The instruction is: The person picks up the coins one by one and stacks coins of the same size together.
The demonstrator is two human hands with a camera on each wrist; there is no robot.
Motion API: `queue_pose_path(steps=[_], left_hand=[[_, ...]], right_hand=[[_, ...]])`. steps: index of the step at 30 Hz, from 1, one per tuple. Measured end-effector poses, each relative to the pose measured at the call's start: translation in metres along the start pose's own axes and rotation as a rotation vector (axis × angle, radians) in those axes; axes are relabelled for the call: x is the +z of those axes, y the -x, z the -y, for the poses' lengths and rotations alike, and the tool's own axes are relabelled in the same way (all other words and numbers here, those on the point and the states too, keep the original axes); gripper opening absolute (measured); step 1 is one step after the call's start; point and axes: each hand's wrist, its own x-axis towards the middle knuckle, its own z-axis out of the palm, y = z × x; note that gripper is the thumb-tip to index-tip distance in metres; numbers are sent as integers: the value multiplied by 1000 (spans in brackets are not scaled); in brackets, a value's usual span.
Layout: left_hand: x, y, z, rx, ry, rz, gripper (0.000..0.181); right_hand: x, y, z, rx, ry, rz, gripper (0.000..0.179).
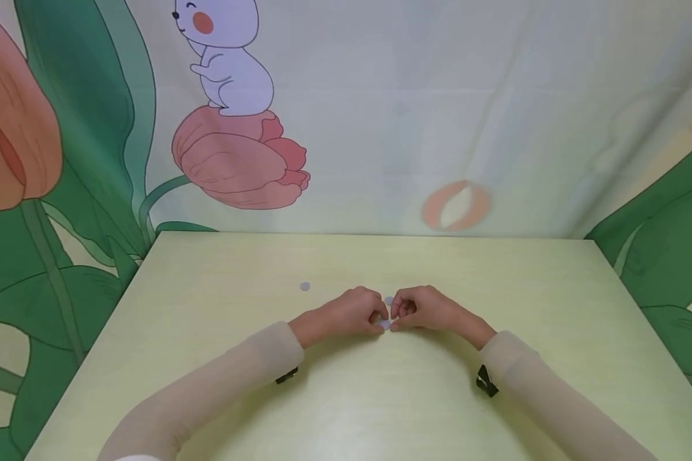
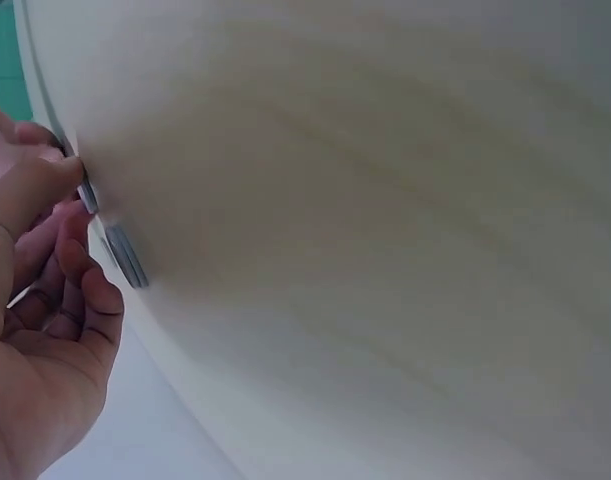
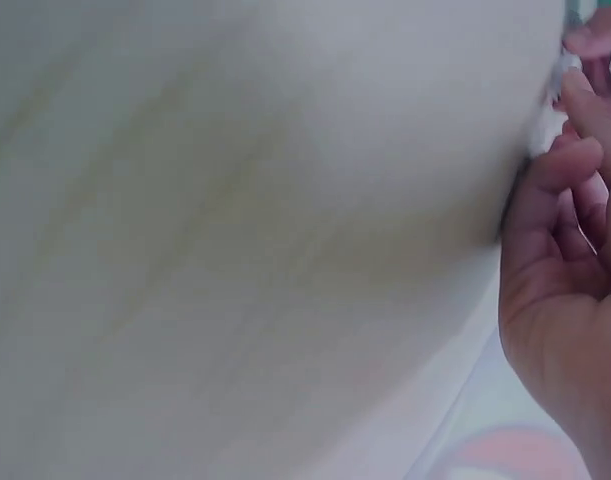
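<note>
Above the middle of the table, my left hand [image 1: 354, 312] and right hand [image 1: 429, 308] meet almost fingertip to fingertip. Between them is a small pale grey disc [image 1: 386, 324], pinched at its edges by curled fingers and thumbs. In the left wrist view this disc [image 2: 88, 193] is seen edge-on at the thumb tip. Just behind the hands lies a second disc [image 1: 389, 300]; edge-on in the left wrist view, it appears as a short stack of thin discs [image 2: 127, 256]. Fingers partly cover the held disc [image 3: 560, 72] in the right wrist view.
Another pale disc [image 1: 305, 286] lies on the light yellow table [image 1: 357, 397], farther back and left of the hands. A printed cloth [image 1: 369, 128] with tulips and a white animal hangs behind the table's far edge. Dark wrist straps [image 1: 487, 381] show below the sleeves.
</note>
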Motion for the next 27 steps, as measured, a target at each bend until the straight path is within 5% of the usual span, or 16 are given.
queue_pose_path(steps=[3,11,18,27], left_hand=[[3,1,-3,9,-23,1,14],[5,7,-5,-24,19,-26,17],[2,8,0,-41,139,-20,27],[-1,8,25,43,284,30,31]], right_hand=[[-5,2,-3,-1,-2,11,18],[-18,-2,-6,-61,89,-113,18],[-27,-9,-8,-157,237,-47,23],[-30,-24,-19,-177,242,49,29]])
